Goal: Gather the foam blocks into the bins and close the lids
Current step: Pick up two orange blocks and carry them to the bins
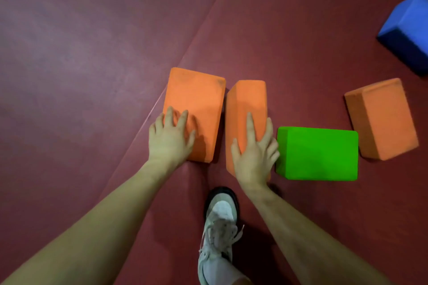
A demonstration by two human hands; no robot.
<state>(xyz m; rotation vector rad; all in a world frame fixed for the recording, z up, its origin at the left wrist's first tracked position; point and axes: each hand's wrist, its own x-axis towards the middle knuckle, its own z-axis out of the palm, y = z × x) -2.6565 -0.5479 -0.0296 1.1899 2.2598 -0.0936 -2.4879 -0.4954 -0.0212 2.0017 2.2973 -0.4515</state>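
Your left hand (170, 137) lies flat on the near end of a big orange block (196, 99), with its fingers (168, 114) spread out and straight. This block lies on the red floor mat (81, 65), just left of the middle of your view. Your right hand (253, 152) rests on a second orange block (249, 102), which stands on its thin side just beside the first one, toward 3 o'clock. The first finger points straight along the top of that block, the thumb touches its left side, and the other fingers curl down over its right side, so this hand grips the block. The two orange blocks sit very close together with a thin gap between them. A green block (318, 154) lies flat just beside your right hand, toward 3 o'clock, and your curled fingers are right next to its left edge; you cannot tell if they touch it. A third orange block (384, 118) lies a little tilted past the green one, close to its far right corner. A blue block (410, 30) sits well apart from the rest, up at 2 o'clock, partly cut off by the edge of the view. Your shoe (218, 227), white with laces, stands on the mat at 6 o'clock, between your two arms.
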